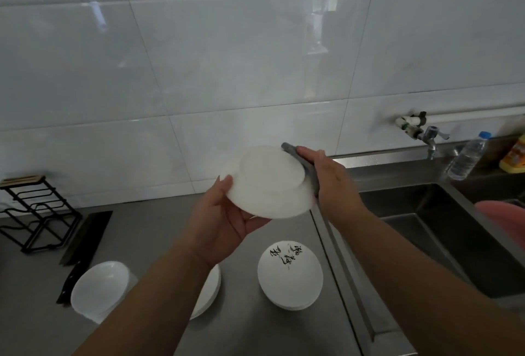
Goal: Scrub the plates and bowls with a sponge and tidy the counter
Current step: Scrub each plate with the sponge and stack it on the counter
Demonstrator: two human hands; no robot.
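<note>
Left hand (224, 219) grips plate (270, 185); right hand (332, 182) presses sponge (305, 167).

The counter (159, 222) left of the sink (443, 242) is brushed, matt grey metal, like the sink itself. Behind the sink rise glossy white tiles (227, 57). The plate (270, 185) looks smooth and white, the sponge (310, 175) matt grey, and the bottle (467, 158) clear plastic.
</note>
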